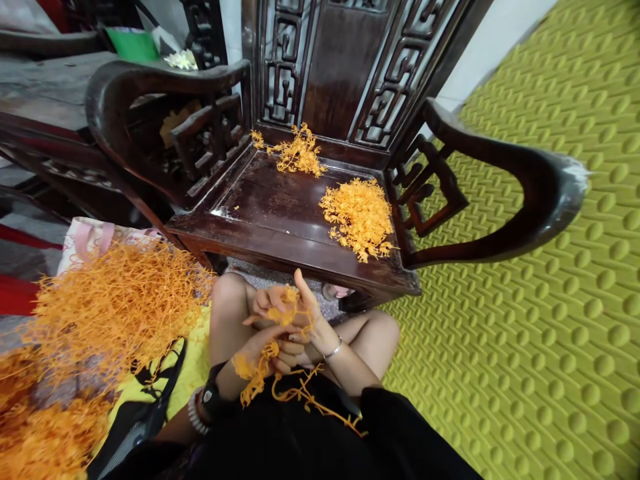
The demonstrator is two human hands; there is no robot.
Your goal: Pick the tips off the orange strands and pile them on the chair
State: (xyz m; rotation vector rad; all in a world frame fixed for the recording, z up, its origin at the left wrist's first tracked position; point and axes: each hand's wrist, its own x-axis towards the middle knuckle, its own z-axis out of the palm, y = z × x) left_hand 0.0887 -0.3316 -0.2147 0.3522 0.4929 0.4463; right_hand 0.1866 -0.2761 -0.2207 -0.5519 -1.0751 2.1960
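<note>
My left hand point(273, 350), with a dark watch and a bead bracelet at the wrist, is closed. Its fingers grip a clump of small orange plastic sprigs point(257, 377). Just above and touching it, my right hand point(300, 310) is turned palm up with the thumb raised. More orange sprigs point(284, 308) rest in its palm under curled fingers. A longer branched orange stem point(320, 403) trails below the hands across the black shirt. Some fingertips are hidden where the two hands overlap.
Before my crossed legs stands a dark wooden armchair point(270, 200). On its seat are a dense orange heap point(360, 213) and a looser pile point(300, 152). A big tangle of orange stems point(125, 300) lies at left, near a black sandal-like item point(150, 400). Yellow-green padded sheet point(525, 347) covers the right.
</note>
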